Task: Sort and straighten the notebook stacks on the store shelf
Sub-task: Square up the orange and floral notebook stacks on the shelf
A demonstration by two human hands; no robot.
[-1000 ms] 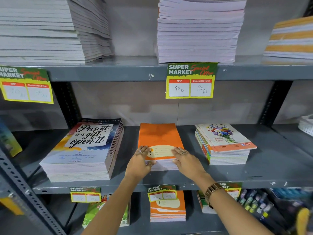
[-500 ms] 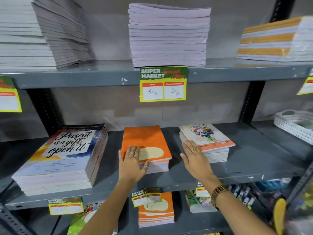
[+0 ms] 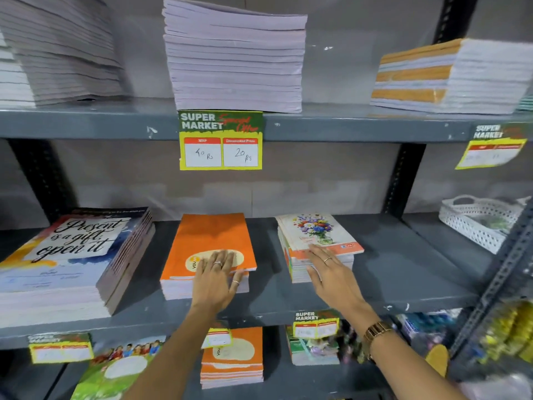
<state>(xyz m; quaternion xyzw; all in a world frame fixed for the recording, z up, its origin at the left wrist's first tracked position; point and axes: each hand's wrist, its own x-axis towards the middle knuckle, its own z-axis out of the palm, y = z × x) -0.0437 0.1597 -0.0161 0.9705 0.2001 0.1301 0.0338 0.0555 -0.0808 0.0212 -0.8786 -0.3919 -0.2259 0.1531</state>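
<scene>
On the middle grey shelf stand three notebook stacks. The orange stack is in the centre, and my left hand lies flat on its front edge with fingers spread. To its right is the flower-cover stack, slightly fanned at its left side. My right hand rests open on that stack's front corner, fingers apart. At the left lies a large stack with the "Present is a gift, open it" cover. Neither hand grips anything.
The upper shelf holds pale stacks, a left grey stack and an orange-striped stack. A yellow price tag hangs from it. A white basket sits at the right. More notebooks fill the lower shelf.
My right hand left the orange stack and moved right onto the flower-cover stack. My left hand slid to the middle of the orange stack's front. The view shifted right.
</scene>
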